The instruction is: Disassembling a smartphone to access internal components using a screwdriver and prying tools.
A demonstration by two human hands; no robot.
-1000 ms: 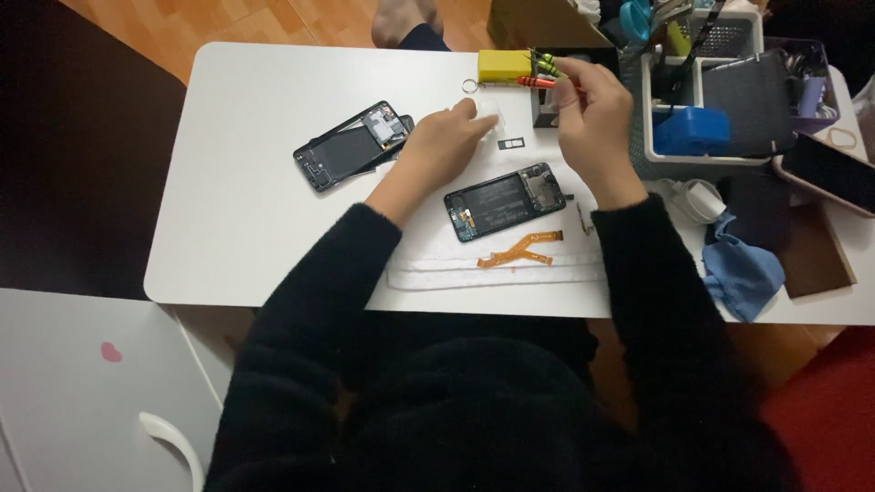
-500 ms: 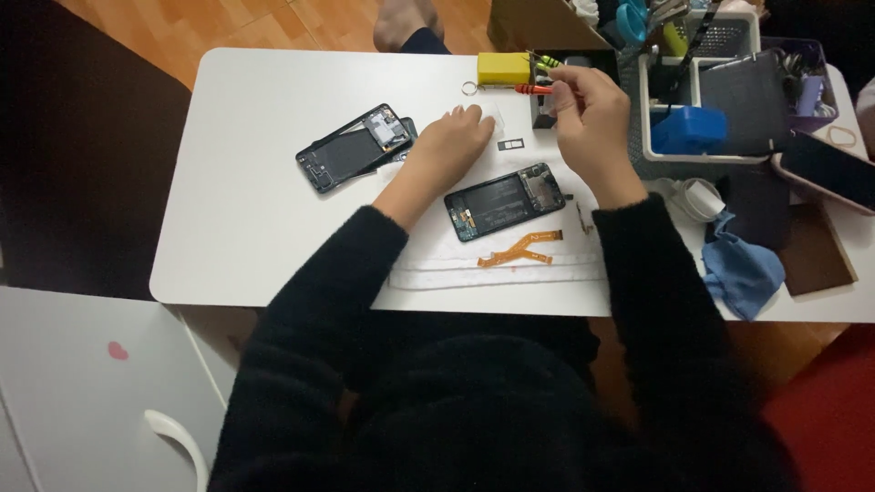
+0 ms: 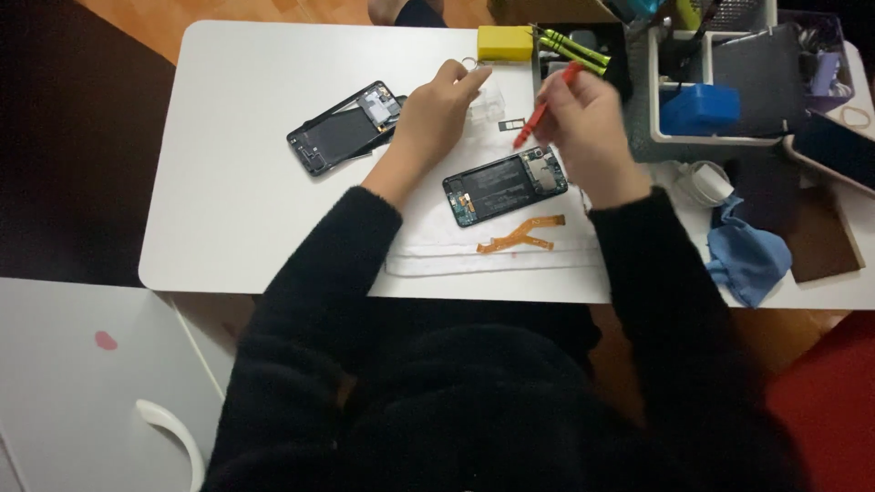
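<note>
White counter (image 3: 237,164) carries an opened phone (image 3: 506,186) near its middle, over which the right hand (image 3: 583,118), now drawn back from the far tool tray, clamps a red screwdriver (image 3: 544,105), while the left hand (image 3: 437,114) rests flat, fingers loosely together.

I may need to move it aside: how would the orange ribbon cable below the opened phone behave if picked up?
The orange ribbon cable looks thin and flat, so probably floppy and very light. Its forked, kinked shape suggests it creases easily. Lying flush on the white mat, it may be hard to pinch.
</note>
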